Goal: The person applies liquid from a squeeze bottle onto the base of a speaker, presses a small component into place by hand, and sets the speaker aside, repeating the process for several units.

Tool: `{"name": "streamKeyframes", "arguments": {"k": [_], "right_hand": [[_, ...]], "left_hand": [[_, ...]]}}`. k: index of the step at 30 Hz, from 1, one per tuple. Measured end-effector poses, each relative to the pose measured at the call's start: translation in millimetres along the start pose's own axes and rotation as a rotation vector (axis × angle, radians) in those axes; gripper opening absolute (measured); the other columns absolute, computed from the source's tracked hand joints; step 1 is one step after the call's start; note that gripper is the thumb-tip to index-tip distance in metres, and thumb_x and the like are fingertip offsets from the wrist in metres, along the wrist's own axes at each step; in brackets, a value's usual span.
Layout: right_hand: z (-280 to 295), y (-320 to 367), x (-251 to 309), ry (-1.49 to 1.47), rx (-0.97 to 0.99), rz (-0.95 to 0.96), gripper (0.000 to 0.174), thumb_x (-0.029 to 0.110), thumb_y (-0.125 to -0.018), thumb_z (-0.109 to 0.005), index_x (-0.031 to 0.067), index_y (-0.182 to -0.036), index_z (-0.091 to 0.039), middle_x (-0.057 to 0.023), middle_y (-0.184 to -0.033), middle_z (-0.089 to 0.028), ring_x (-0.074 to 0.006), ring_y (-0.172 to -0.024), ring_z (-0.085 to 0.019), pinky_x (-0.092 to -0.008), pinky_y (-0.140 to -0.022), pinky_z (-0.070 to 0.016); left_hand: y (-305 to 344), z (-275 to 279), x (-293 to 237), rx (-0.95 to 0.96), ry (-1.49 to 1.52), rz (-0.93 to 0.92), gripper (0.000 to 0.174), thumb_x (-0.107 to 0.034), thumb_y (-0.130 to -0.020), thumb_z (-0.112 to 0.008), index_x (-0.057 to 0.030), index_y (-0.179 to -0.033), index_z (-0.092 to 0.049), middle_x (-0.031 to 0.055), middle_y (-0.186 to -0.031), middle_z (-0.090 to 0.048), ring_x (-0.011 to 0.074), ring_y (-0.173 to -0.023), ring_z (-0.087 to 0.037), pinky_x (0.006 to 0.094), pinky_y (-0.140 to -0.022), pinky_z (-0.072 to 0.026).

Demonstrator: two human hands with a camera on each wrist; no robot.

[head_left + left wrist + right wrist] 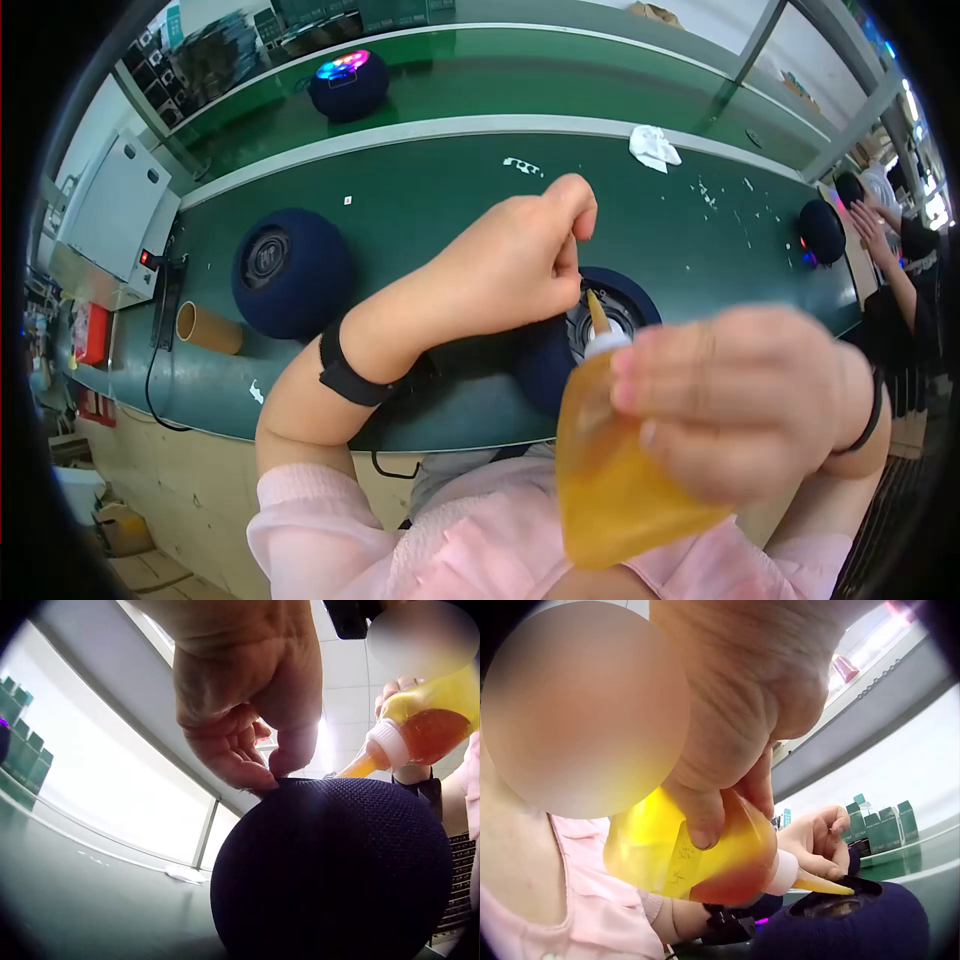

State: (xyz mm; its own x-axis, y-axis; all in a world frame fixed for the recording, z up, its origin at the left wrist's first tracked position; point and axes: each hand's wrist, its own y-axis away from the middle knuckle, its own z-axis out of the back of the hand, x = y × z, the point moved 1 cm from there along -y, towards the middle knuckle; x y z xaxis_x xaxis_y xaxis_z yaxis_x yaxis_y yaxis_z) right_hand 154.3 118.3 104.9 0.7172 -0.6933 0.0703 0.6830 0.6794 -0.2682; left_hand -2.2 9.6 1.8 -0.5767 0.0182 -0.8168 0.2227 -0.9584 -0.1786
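Note:
A round dark blue fabric speaker point(545, 375) stands at the table's front edge, its round recessed opening facing up. At the rim, my left hand point(510, 255) pinches the fabric edge between thumb and fingers; the left wrist view shows this hand point(247, 697) on top of the speaker point(330, 862). My right hand point(750, 400) grips a squeeze bottle point(610, 490) of yellow-amber liquid, tilted nozzle-down. In the right wrist view the bottle's nozzle point(821, 884) reaches into the opening of the speaker point(855, 930), its tip near the inner edge.
Another dark blue speaker point(310, 280) and a cardboard tube point(215, 330) stand on the left, near a white metal box point(120, 220). A lit speaker point(350, 88) is on the back shelf. White cloth point(654, 148) lies behind; another person's hands point(872, 230) are far right.

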Motion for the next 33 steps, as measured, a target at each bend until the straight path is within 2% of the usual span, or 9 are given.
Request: {"name": "streamKeyframes", "arguments": {"k": [2, 3, 5, 7, 14, 19, 21, 25, 33], "right_hand": [[10.7, -8.3, -12.6, -0.028, 0.107, 0.038, 0.009, 0.008, -0.071, -0.064, 0.0036, -0.078, -0.062, -0.0093, -0.083, -0.066, -0.0236, -0.076, -0.066, -0.0273, -0.061, -0.0534], [6.8, -16.9, -16.1, -0.076, 0.119, -0.142, 0.011, 0.01, -0.07, -0.064, 0.0027, -0.078, -0.062, -0.0097, -0.081, -0.066, -0.0225, -0.073, -0.066, -0.0284, -0.057, -0.0521], [-9.5, -15.1, -43.5, -0.121, -0.173, 0.059, 0.015, 0.011, -0.073, -0.064, 0.0042, -0.086, -0.063, -0.0057, -0.076, -0.064, -0.0263, -0.063, -0.062, -0.0291, -0.058, -0.0508], [19.9, -31.6, -36.7, -0.124, 0.127, -0.18, 0.025, 0.007, -0.072, -0.067, 0.0032, -0.097, -0.061, -0.0054, -0.079, -0.064, -0.0236, -0.069, -0.062, -0.0275, -0.066, -0.0509], [38.2, -31.9, -48.0, -0.897, 0.135, -0.236, 0.029, -0.005, -0.072, -0.058, -0.0012, -0.101, -0.057, -0.0085, -0.09, -0.064, -0.013, -0.086, -0.056, -0.0249, -0.079, -0.0445], [17.6, -27.9, -78.6, -0.741, 0.009, -0.021, 0.029, -0.005, -0.072, -0.059, -0.001, -0.101, -0.057, -0.0078, -0.091, -0.063, -0.0126, -0.087, -0.056, -0.025, -0.08, -0.0444], [14.2, -27.6, -83.1, -0.806, -0.051, -0.083, 0.03, -0.004, -0.071, -0.06, -0.001, -0.101, -0.057, -0.008, -0.091, -0.063, -0.0128, -0.087, -0.056, -0.0255, -0.08, -0.0444], [1.4, -26.1, -92.8, -0.695, -0.184, -0.166, 0.033, -0.001, -0.07, -0.064, 0.0008, -0.102, -0.058, -0.0087, -0.089, -0.063, -0.0178, -0.082, -0.059, -0.0282, -0.075, -0.0482], [2.0, -48.7, -82.5, -0.593, -0.058, -0.248, 0.042, -0.004, -0.065, -0.071, -0.0003, -0.105, -0.057, -0.006, -0.092, -0.064, -0.0139, -0.086, -0.059, -0.027, -0.082, -0.0476]], "left_hand": [[-2.6, 0.1, 0.2, -0.066, 0.142, 0.008, 0.029, 0.004, -0.065, -0.057, -0.0013, -0.088, -0.04, 0.0126, -0.062, -0.057, 0.0249, -0.058, -0.058, 0.0306, -0.054, -0.045], [-4.0, 9.4, 1.6, -0.11, -0.103, -0.149, 0.03, 0.003, -0.065, -0.06, -0.0016, -0.083, -0.037, 0.0108, -0.058, -0.054, 0.0224, -0.052, -0.056, 0.0314, -0.051, -0.0435], [-4.2, 10.1, -2.4, -0.005, 0.026, 0.04, 0.033, -0.003, -0.07, -0.066, -0.0008, -0.095, -0.045, 0.0108, -0.076, -0.061, 0.0179, -0.068, -0.06, 0.0302, -0.061, -0.0478], [-6.3, 10.3, 1.5, 0.014, 0.125, 0.027, 0.032, -0.003, -0.071, -0.066, -0.001, -0.095, -0.045, 0.0107, -0.077, -0.061, 0.0177, -0.07, -0.06, 0.0301, -0.062, -0.0479], [-9.5, 6.0, 36.8, -0.098, 0.659, 0.025, 0.028, -0.006, -0.075, -0.066, -0.0024, -0.097, -0.048, 0.0099, -0.087, -0.059, 0.0167, -0.078, -0.058, 0.0298, -0.067, -0.0487], [-6.6, 1.7, 49.6, -0.228, 0.992, 0.037, 0.026, -0.007, -0.078, -0.065, -0.0033, -0.098, -0.05, 0.0094, -0.093, -0.057, 0.0161, -0.082, -0.057, 0.0297, -0.07, -0.0491], [-3.4, -3.3, 41.2, -0.211, 0.043, -0.225, 0.038, -0.014, -0.077, -0.07, -0.004, -0.109, -0.053, 0.0091, -0.101, -0.057, 0.017, -0.081, -0.057, 0.0301, -0.072, -0.0506], [5.6, -5.6, 24.7, -0.345, 0.197, 0.18, 0.036, -0.008, -0.073, -0.072, -0.0023, -0.105, -0.055, 0.0043, -0.092, -0.058, 0.009, -0.074, -0.054, 0.0216, -0.062, -0.0463], [25.7, -21.9, 2.7, -0.37, -0.211, 0.145, 0.031, -0.012, -0.07, -0.071, -0.0051, -0.098, -0.061, 0.0033, -0.081, -0.058, 0.0135, -0.072, -0.056, 0.0258, -0.064, -0.0465]]}}
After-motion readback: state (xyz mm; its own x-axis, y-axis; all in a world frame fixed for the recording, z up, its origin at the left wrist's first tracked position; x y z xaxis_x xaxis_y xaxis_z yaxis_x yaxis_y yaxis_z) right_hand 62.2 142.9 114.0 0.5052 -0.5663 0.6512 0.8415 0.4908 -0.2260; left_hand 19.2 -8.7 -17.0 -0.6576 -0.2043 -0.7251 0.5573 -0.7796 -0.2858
